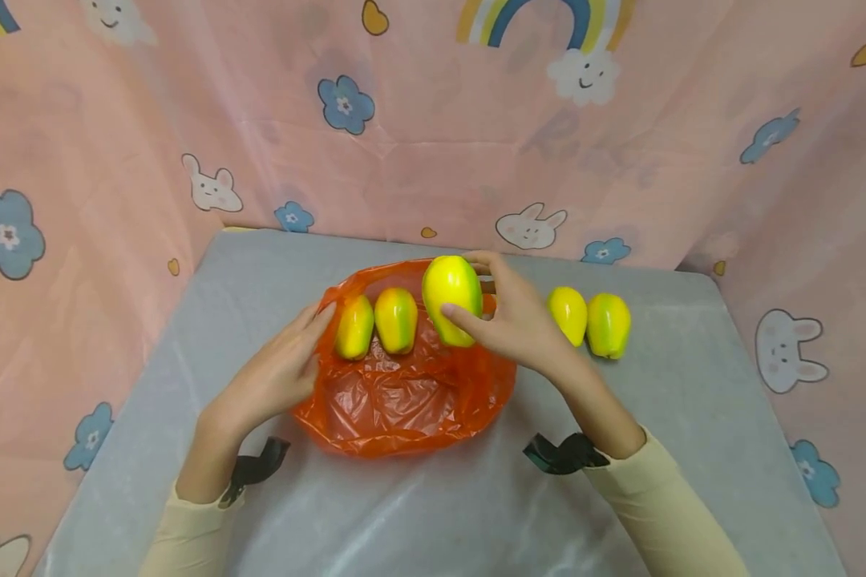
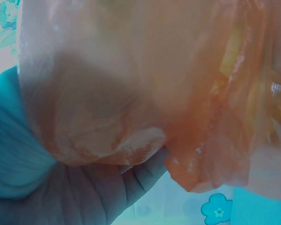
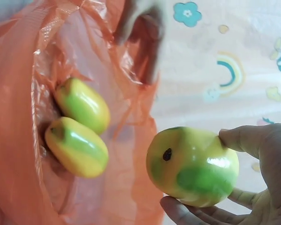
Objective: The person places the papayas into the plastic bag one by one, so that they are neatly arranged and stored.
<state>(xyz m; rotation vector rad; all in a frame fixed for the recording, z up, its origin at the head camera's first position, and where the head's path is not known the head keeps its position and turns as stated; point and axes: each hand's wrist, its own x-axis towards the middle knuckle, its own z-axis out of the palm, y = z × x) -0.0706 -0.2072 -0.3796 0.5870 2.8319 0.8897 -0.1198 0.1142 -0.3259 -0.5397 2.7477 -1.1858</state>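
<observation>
My right hand (image 1: 515,316) holds a yellow-green papaya (image 1: 449,296) over the right part of an orange plastic bag (image 1: 397,445). In the right wrist view, the thumb and fingers sit on opposite sides of this papaya (image 3: 192,166), its dark stem spot showing. The bag lies with its mouth spread, and two papayas (image 1: 354,327) (image 1: 396,320) rest side by side inside. At the bag's left rim, my left hand (image 1: 277,373) holds the thin plastic. The left wrist view is mostly filled by the bag (image 2: 107,93), which covers part of that hand.
Two more papayas (image 1: 568,315) (image 1: 609,325) stand together on the grey table (image 1: 693,449), right of the bag and beyond my right forearm. A pink printed cloth (image 1: 433,160) hangs behind and along both sides. Black straps (image 1: 566,454) dangle at both wrists.
</observation>
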